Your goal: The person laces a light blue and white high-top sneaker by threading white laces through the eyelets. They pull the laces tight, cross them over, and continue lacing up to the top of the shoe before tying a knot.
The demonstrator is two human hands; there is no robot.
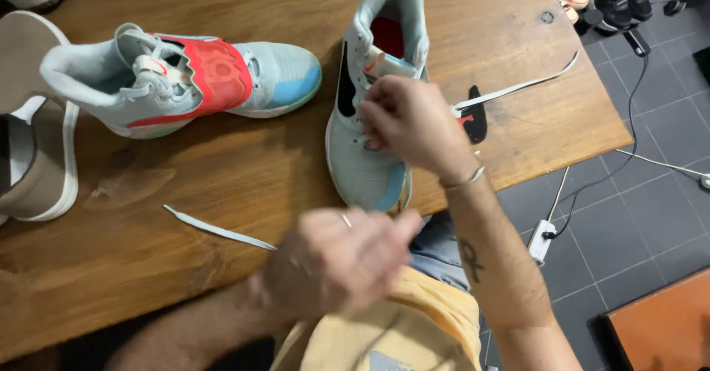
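Head view: the landmark is the pale grey high-top sneaker (370, 149) standing upright on the wooden worktop (222, 179), toe toward the person and collar away, near the worktop's front edge. The right hand (410, 123) sits on top of this sneaker at its lace area, fingers curled in a narrow grip over the tongue and eyelets; what exactly they pinch is hidden by the knuckles. A metal bracelet (466, 179) circles that wrist. A white lace (518, 86) runs from beside the right hand out to the right of the sneaker, lying flat across the worktop toward its right edge, with a small black piece (475, 123) just beside the sneaker under it.

The left hand (336, 260) is below the sneaker's toe, off the worktop's front edge and blurred, closed in a loose fist with a ring showing; whether it holds anything I cannot tell. Another white lace end (218, 229) lies on the worktop to the left of the sneaker's toe, pointing toward the left hand.

Well to the left of the landmark sneaker lies the second sneaker (192, 82), tipped on its side, grey with a red panel and blue toe. Farther left, at the worktop's edge, stands a beige shoe (41, 164).
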